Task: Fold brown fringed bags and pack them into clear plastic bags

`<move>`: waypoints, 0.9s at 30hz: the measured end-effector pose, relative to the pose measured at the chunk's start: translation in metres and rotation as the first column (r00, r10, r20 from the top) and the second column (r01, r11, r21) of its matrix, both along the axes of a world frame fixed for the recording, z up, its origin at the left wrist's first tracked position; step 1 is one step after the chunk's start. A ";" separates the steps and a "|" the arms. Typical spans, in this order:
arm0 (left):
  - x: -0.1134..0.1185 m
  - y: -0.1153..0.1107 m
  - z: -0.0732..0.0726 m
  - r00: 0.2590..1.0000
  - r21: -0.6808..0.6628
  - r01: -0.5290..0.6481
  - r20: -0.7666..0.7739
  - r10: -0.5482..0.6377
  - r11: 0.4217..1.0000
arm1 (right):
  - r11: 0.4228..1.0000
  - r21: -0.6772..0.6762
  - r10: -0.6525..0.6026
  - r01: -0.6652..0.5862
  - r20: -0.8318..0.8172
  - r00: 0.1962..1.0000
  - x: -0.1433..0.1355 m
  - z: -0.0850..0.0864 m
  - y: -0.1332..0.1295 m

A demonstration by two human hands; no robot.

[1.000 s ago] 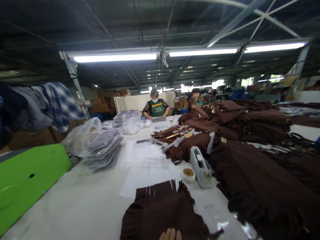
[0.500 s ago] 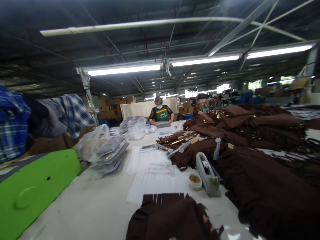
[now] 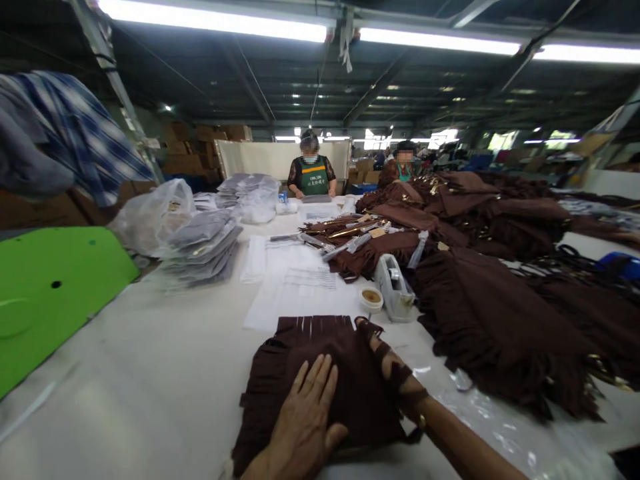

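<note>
Left hand (image 3: 305,420) lay flat on the brown fringed garment (image 3: 320,373), fingers (image 3: 315,380) spread open, not gripping; right hand (image 3: 387,363) was tucked under the garment's right fringe, mostly hidden, so its fingers' state couldn't be told. Garment lay on the white worktop (image 3: 150,373) at the near edge, with paper sheets (image 3: 300,287) just beyond it, tape roll (image 3: 371,298) and tape dispenser (image 3: 393,287) beyond its right corner. Big pile of brown garments (image 3: 500,313) lay right of it, bagged stacks (image 3: 203,247) far left, two people (image 3: 310,175) at the far end.
</note>
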State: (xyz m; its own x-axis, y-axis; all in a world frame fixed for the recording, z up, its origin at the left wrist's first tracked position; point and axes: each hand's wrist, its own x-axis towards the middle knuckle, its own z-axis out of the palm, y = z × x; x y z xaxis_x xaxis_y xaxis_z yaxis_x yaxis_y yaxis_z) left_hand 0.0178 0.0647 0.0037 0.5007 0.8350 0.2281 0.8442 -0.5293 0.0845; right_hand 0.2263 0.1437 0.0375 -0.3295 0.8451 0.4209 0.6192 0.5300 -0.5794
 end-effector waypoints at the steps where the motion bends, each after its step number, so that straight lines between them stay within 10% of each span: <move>1: 0.000 -0.001 0.000 1.000 -0.012 -0.002 0.024 0.002 1.000 | 0.999 -0.024 0.025 -0.023 0.070 0.997 -0.001 0.002 0.001; 11: -0.004 -0.006 -0.005 0.891 -0.098 -0.055 0.445 0.093 0.994 | 0.996 -0.081 0.051 -0.022 0.379 0.924 -0.038 -0.026 0.001; 18: -0.010 -0.001 0.009 0.593 -0.336 -0.009 0.756 0.276 0.942 | 0.994 -0.077 -0.058 0.077 0.216 0.975 -0.094 -0.050 -0.027; 23: -0.023 0.000 0.025 0.363 -0.421 0.043 0.852 0.378 0.906 | 0.960 -0.269 0.049 -0.077 -0.111 0.993 -0.121 -0.013 -0.060; 27: -0.031 0.002 0.020 0.174 -0.476 0.139 0.875 0.452 0.868 | 0.919 -0.286 0.208 -0.270 -0.230 0.951 -0.074 0.027 -0.092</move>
